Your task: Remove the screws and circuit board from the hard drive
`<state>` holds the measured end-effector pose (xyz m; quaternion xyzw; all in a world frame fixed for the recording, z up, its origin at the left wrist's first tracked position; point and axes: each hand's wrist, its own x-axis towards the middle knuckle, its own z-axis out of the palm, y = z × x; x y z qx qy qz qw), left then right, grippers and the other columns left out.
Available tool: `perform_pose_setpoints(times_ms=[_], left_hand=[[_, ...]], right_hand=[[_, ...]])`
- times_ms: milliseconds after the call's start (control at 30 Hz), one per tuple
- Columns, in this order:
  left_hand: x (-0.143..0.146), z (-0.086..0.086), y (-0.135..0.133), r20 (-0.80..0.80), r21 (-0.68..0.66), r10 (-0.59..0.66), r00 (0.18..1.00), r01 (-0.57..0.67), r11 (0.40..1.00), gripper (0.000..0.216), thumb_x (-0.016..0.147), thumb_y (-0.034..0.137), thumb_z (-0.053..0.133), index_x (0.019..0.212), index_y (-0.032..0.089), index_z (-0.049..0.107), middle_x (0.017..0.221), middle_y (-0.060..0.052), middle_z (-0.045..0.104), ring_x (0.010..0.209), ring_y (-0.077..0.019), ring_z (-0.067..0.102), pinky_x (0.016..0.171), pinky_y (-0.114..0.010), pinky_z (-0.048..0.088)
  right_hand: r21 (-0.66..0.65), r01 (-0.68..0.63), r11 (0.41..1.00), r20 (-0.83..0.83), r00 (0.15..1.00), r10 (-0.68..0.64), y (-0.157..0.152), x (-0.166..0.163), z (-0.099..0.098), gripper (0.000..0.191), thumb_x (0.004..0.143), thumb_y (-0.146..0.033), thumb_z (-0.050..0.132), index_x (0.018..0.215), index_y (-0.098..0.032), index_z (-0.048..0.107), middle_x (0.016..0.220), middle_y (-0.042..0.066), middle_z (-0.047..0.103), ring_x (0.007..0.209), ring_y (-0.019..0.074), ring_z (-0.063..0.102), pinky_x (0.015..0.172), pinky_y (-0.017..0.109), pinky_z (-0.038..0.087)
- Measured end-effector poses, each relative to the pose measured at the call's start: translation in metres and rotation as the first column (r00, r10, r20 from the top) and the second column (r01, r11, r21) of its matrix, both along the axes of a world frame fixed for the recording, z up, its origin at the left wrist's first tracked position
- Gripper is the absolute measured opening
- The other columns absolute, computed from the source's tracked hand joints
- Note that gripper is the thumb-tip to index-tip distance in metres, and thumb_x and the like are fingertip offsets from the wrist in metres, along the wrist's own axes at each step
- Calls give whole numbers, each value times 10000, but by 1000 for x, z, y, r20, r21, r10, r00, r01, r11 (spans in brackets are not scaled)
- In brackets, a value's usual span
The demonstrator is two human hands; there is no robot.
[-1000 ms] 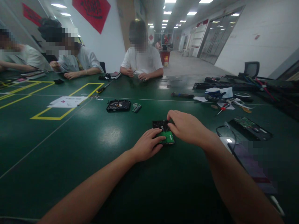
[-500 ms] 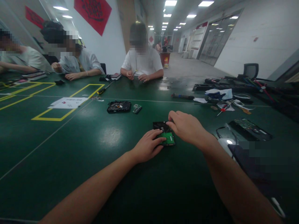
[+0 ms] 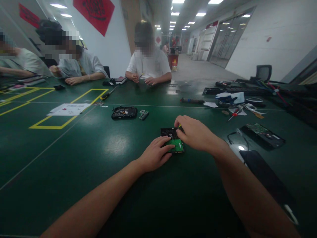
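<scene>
A black hard drive with a green circuit board on top lies on the green table in front of me. My left hand rests on its near left corner, fingers pressed against the drive. My right hand hovers over the drive's far right side, fingers curled round a small tool with a yellow-green tip that shows between thumb and fingers.
Another opened hard drive and a loose circuit board lie further back. Tools, a red screwdriver and cloth clutter the right. A drive and a dark phone lie near my right arm. Three people sit across the table.
My right hand has shifted slightly left and forward over the drive, and a yellow-green tool tip now shows. My left hand stays put.
</scene>
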<state>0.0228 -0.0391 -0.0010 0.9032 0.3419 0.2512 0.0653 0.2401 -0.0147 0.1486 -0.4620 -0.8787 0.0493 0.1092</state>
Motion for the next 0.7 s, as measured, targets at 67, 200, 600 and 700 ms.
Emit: perform_pose_setpoints(times_ms=[67, 200, 600, 700], left_hand=[[0, 1, -1, -9, -6, 7, 1000, -7, 1000, 393, 1012, 314, 603, 1399, 245, 602, 1584, -139, 468, 1471, -343, 454, 1211, -606, 399], [0, 3, -2, -9, -3, 7, 1000, -7, 1000, 419, 1022, 323, 586, 1434, 247, 571, 1584, -139, 466, 1471, -339, 453, 1209, -603, 401], [0, 1, -1, -26, 8, 7, 1000, -7, 1000, 404, 1020, 316, 589, 1415, 232, 587, 1578, -146, 463, 1470, -340, 446, 1211, -593, 395], [0, 1, 0, -12, 12, 9, 1000, -9, 1000, 422, 1027, 361, 585, 1433, 249, 567, 1566, -140, 481, 1459, -341, 458, 1190, -600, 420]], right_hand=[[-17, -45, 999, -28, 999, 44, 1, 0, 0, 154, 933, -183, 531, 1072, -193, 595, 1097, 102, 670, 946, 235, 624, 834, 340, 443], [-19, -75, 997, -78, 994, 73, 1, 1, 1, 191, 903, -141, 543, 1082, -188, 592, 1093, 98, 675, 959, 229, 620, 850, 328, 450], [-30, -74, 997, -72, 995, 72, 0, 3, 3, 151, 910, -160, 536, 1045, -182, 599, 1058, 102, 666, 930, 231, 603, 834, 342, 450], [-20, -88, 996, -94, 992, 86, 1, 8, 4, 163, 913, -152, 540, 1063, -177, 600, 1074, 109, 657, 948, 238, 600, 836, 350, 452]])
